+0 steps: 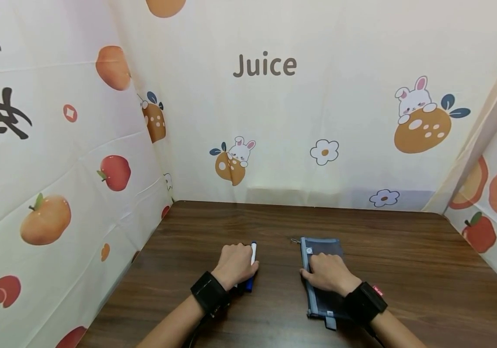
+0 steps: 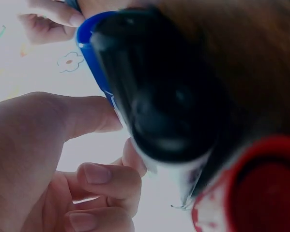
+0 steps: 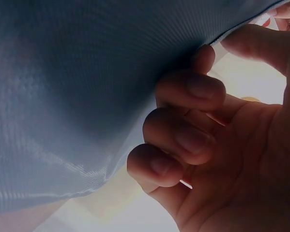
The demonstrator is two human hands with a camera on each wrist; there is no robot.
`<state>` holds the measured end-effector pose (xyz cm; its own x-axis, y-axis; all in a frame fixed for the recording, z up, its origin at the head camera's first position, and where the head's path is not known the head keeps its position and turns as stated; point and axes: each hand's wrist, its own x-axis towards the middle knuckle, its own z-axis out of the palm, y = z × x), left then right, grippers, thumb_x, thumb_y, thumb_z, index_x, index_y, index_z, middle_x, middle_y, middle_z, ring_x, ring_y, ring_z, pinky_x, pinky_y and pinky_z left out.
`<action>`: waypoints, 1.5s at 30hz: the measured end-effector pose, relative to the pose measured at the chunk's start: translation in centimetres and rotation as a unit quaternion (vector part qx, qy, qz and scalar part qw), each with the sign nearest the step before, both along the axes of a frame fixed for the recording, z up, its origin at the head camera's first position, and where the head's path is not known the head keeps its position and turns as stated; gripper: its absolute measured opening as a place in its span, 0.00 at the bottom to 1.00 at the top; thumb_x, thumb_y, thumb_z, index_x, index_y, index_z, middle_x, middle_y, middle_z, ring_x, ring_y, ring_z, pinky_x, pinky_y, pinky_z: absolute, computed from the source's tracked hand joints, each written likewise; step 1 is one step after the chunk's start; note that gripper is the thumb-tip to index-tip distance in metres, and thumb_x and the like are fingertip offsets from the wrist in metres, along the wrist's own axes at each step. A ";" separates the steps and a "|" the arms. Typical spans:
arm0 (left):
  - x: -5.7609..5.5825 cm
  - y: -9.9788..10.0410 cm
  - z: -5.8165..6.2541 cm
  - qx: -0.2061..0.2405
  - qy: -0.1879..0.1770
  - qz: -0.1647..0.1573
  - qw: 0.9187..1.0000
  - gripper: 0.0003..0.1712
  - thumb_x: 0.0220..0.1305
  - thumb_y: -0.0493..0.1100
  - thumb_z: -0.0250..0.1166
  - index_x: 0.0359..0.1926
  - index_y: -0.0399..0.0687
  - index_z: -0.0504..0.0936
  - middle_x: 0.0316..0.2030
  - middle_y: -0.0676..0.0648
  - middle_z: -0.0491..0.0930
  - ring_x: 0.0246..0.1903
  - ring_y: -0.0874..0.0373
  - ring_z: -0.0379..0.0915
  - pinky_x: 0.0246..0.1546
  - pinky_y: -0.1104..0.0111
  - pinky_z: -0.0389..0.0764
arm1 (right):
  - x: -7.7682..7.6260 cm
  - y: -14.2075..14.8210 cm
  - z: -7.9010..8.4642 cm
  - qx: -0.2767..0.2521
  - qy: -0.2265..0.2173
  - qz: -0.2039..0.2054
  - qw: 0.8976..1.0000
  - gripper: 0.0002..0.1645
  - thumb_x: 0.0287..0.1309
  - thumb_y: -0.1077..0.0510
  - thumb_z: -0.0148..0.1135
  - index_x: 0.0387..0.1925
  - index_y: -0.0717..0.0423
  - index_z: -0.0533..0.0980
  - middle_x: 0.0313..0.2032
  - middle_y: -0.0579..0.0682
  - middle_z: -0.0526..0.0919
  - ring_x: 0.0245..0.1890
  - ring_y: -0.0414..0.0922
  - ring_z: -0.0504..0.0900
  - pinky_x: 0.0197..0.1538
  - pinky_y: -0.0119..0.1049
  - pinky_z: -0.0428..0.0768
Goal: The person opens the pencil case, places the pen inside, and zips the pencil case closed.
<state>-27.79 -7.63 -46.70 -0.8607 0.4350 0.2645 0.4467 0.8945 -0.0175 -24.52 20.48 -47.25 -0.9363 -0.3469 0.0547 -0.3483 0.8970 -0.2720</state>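
Note:
My left hand (image 1: 236,265) is over the left-centre of the table and holds whiteboard markers. One has a blue cap and a white barrel (image 1: 253,253). In the left wrist view a black-capped marker (image 2: 178,116) lies alongside the blue cap (image 2: 94,63), with thumb and index finger at their sides. A red-ended marker (image 2: 275,193) shows at the lower right corner, beyond the fingers. My right hand (image 1: 331,273) pinches a blue-grey zip pouch (image 1: 324,303) near its left edge, thumb against index finger. Its other fingers curl beside the fabric (image 3: 86,96).
The brown wood-grain table (image 1: 240,222) has a straight back edge against a white printed curtain (image 1: 283,111). More curtain hangs along the left and right sides. A zip pull (image 1: 295,240) sticks out at the pouch's far left corner.

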 end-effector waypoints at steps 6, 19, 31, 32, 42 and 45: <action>0.1 0.4 0.0 -0.024 0.008 -0.001 1.000 0.29 0.64 0.56 0.73 0.15 0.52 0.69 0.14 0.54 0.67 0.14 0.59 0.65 0.16 0.65 0.67 | 0.1 0.0 0.0 -0.012 -0.002 0.003 1.000 0.32 0.72 0.53 0.65 0.12 0.45 0.62 0.13 0.37 0.57 0.13 0.35 0.59 0.21 0.30 0.53; 0.5 1.0 -0.3 -0.033 0.033 -0.002 0.999 0.24 0.59 0.53 0.71 0.16 0.51 0.70 0.15 0.51 0.72 0.15 0.55 0.70 0.17 0.62 0.73 | 0.2 0.1 0.2 -0.040 -0.021 0.016 0.999 0.24 0.72 0.59 0.62 0.17 0.46 0.70 0.16 0.40 0.67 0.15 0.37 0.66 0.23 0.30 0.60; 0.6 1.1 0.9 0.075 -0.091 0.017 0.993 0.15 0.63 0.45 0.61 0.20 0.48 0.72 0.18 0.51 0.66 0.16 0.59 0.62 0.17 0.66 0.67 | 0.4 0.2 0.4 -0.050 -0.007 0.028 0.998 0.25 0.70 0.60 0.62 0.15 0.46 0.69 0.15 0.38 0.63 0.15 0.35 0.63 0.23 0.29 0.57; 0.5 1.0 1.0 0.084 -0.105 0.015 0.991 0.14 0.63 0.44 0.61 0.22 0.47 0.73 0.18 0.51 0.67 0.16 0.58 0.63 0.18 0.66 0.68 | 0.4 0.3 0.4 -0.050 -0.007 0.027 0.998 0.25 0.70 0.60 0.62 0.15 0.46 0.69 0.15 0.38 0.63 0.15 0.35 0.63 0.23 0.29 0.57; 0.2 0.4 2.0 0.244 -0.235 -0.042 0.940 0.11 0.70 0.41 0.64 0.47 0.39 0.83 0.25 0.53 0.83 0.17 0.61 0.70 0.19 0.68 0.71 | 0.5 0.1 0.6 -0.065 -0.022 0.020 0.997 0.24 0.72 0.60 0.62 0.17 0.46 0.70 0.15 0.39 0.65 0.15 0.36 0.65 0.23 0.29 0.58; 0.1 0.5 2.2 0.310 -0.300 -0.057 0.900 0.19 0.76 0.40 0.60 0.61 0.34 0.79 0.29 0.52 0.89 0.17 0.62 0.73 0.16 0.70 0.69 | 0.5 0.0 0.8 -0.072 -0.022 0.014 0.997 0.23 0.73 0.60 0.62 0.18 0.47 0.71 0.16 0.39 0.66 0.15 0.36 0.66 0.22 0.29 0.59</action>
<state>-27.72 -7.13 -44.51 -0.8885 0.4587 -0.0110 0.2988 0.5967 0.7447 -24.03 20.48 -46.49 -0.9289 -0.3646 0.0646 -0.3574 0.8375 -0.4134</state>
